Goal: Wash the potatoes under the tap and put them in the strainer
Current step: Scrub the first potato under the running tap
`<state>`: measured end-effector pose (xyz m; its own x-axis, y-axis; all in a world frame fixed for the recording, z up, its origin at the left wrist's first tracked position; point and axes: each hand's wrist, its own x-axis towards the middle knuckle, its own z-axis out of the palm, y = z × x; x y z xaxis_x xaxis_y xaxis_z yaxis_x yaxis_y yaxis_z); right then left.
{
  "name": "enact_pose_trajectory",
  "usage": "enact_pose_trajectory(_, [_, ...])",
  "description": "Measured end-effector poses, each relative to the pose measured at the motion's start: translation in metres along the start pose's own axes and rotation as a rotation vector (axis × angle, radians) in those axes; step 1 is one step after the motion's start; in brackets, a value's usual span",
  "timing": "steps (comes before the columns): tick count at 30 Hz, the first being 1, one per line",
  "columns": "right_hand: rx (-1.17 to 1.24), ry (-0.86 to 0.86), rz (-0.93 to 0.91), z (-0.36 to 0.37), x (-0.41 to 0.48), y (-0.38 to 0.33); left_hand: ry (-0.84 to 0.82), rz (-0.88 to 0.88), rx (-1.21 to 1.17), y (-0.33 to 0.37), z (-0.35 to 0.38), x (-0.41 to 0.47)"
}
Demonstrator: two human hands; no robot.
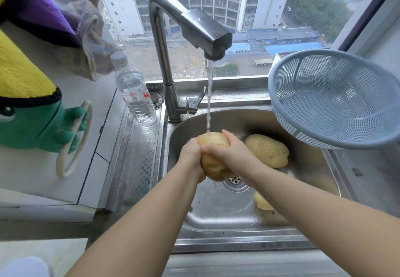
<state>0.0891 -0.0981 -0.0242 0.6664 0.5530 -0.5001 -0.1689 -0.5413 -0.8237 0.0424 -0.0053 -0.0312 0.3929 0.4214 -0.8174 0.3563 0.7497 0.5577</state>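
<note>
A: Item one, potato?
B: Held over the sink under the running tap. Left hand and right hand both wrapped round it, fingers clasped on its skin.
A: Handling?
B: Likely firm, fairly heavy, slippery when wet. Best cupped round the thick middle.
A: Remaining stock?
B: Second potato on the sink floor, right of the hands; third potato partly hidden under the right forearm.
A: Strainer?
B: Grey, tilted on the counter at the sink's right rim, nothing in it.
</note>
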Motion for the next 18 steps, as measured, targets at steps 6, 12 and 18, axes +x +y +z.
enact_pose_trajectory(6, [0.359,-0.177,0.338,-0.007,0.018,-0.007,0.009,0.284,-0.063,-0.026,-0.004,0.001])
enact_pose_trajectory(12, [0.557,-0.127,0.521,-0.002,0.034,0.006,-0.189,0.590,0.202,-0.041,-0.021,-0.007])
enact_pose_trajectory(18, [0.697,-0.044,0.431,0.003,0.033,0.011,-0.306,0.581,0.175,-0.036,-0.018,-0.004])
